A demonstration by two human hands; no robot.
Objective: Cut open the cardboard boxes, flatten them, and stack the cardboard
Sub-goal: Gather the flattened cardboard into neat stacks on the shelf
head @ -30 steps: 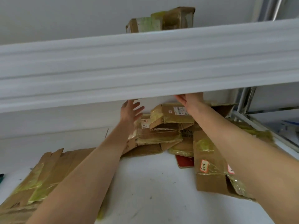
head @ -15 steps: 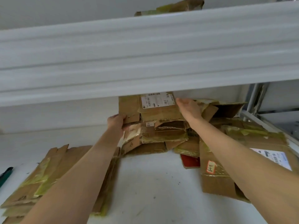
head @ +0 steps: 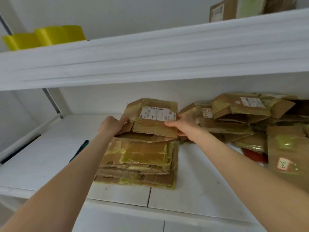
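Note:
A taped brown cardboard box (head: 155, 121) with a white shipping label sits between my hands, over the far end of a stack of flattened cardboard (head: 140, 161). My left hand (head: 112, 125) grips its left flap, fingers curled round the edge. My right hand (head: 183, 123) holds its right side, thumb on top by the label. A dark green cutter (head: 80, 149) lies left of the stack, partly hidden by my left forearm.
A pile of unopened taped boxes (head: 242, 114) fills the right of the white shelf (head: 192, 186). The upper shelf (head: 150, 52) overhangs close above, carrying yellow tape rolls (head: 45, 36) at left and another box (head: 234, 9) at right. A metal upright (head: 53, 101) stands back left.
My hands reached into the pile, took hold of the labelled box and carried it left over the flattened stack. The view has swung left and up.

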